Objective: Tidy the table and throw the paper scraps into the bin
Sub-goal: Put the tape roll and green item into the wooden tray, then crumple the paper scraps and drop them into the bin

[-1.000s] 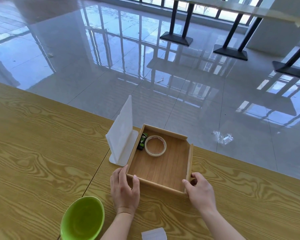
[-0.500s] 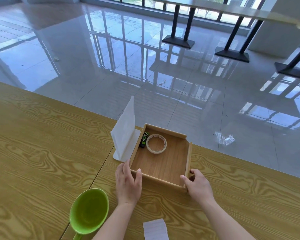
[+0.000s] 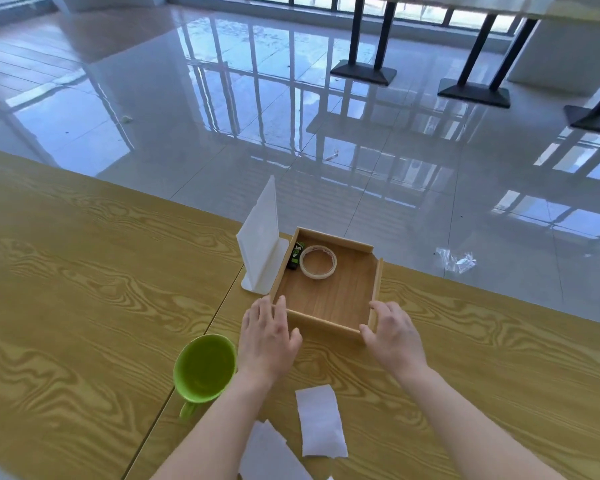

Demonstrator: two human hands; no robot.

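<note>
Left hand (image 3: 267,334) lies flat and pretty much open. Its fingers rest against the near left corner of the tray (image 3: 326,323) and the thumb is on the front wall, so it's touching, not gripping. Right hand (image 3: 392,330) does the same at the near right corner, with loose, slightly bent fingers that aren't clamped on anything.

My guess is that bracketing both corners like that is for squaring the tray up or sliding it without it twisting.

The tape (image 3: 318,276) and a little green thing (image 3: 296,256) sit at the tray's far left, out of the way of the hands. A white stand (image 3: 262,251) is upright just beside the left wall, and it looks close enough to get bumped if the tray goes sideways.

The scraps (image 3: 321,420) are down on the table (image 3: 84,271) between the forearms, well short of the tray and not picked up yet. A green cup (image 3: 205,367) sits left of the wrist. I can't see a bin anywhere, so I'd say the throwing-away part hasn't started.
</note>
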